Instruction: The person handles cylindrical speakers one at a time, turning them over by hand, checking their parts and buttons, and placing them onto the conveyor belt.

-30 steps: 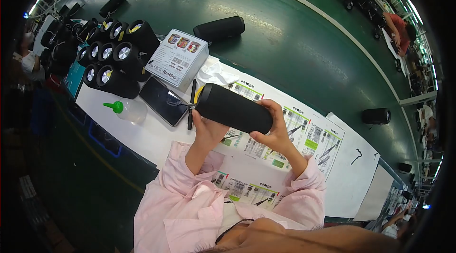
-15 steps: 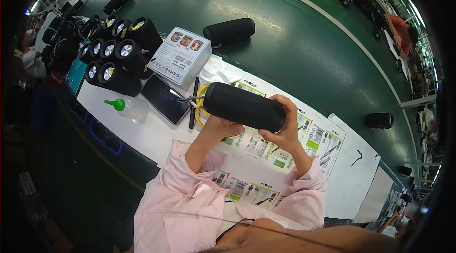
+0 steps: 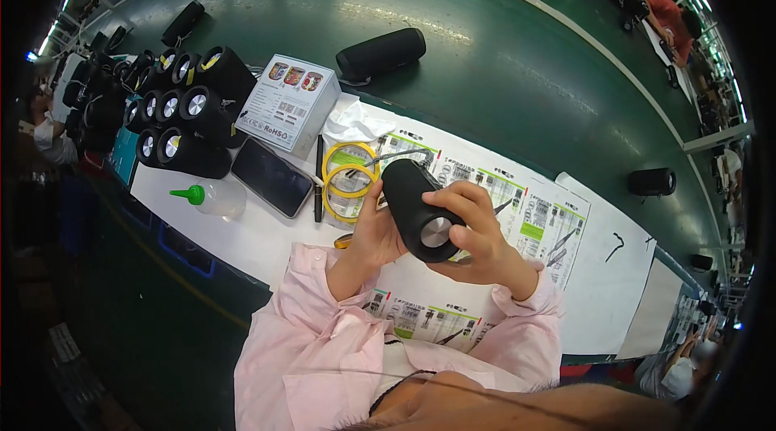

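Black speaker (image 3: 408, 196) held tilted above the table (image 3: 252, 238) (silver disc (image 3: 436, 232) at its near end), left hand (image 3: 376, 233) half-curled against its left side, right hand (image 3: 477, 229) wrapped over its right, yellow rings (image 3: 350, 166) just left, phone (image 3: 273, 176) and green-capped bottle (image 3: 222, 198) farther out.

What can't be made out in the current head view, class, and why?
All in the head view:
Speaker: far end, turned away from the camera.
Left hand: fingers beyond the thumb, mostly behind the speaker.
Box: finest print, too small.
Yellow piece: partly covered by the left hand.
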`<state>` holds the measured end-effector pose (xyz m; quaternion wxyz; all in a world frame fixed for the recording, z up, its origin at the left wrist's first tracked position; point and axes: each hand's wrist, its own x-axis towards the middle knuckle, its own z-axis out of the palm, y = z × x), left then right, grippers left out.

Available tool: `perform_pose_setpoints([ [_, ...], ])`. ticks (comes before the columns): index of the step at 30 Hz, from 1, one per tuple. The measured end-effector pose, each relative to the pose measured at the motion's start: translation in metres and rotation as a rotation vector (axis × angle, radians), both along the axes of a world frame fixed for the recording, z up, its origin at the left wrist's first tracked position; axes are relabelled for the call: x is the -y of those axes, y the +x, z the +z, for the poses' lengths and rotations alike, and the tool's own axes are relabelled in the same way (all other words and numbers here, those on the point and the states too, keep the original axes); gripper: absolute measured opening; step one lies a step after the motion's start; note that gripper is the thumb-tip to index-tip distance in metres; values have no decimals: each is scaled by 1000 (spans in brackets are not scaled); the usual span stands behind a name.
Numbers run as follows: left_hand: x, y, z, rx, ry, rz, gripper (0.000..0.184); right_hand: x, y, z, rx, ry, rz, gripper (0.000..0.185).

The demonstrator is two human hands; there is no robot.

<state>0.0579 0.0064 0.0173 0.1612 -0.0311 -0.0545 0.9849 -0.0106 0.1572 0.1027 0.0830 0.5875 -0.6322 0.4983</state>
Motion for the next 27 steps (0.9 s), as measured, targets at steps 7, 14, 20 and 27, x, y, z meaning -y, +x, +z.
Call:
perform_pose_setpoints([
  [7, -1, 3, 4, -58, 42, 38, 58, 7, 9, -8, 51, -63, 15, 79],
  [14, 5, -1, 14, 132, -281, 157, 62, 4, 15, -4, 0, 48, 34, 55],
  [20, 17, 3, 3, -84, -619, 410, 73, 7, 19, 1, -96, 155, 6, 59],
  [27, -3, 6, 12, 114, -370, 158, 68, 13, -3, -23, 118, 333, -85, 72],
])
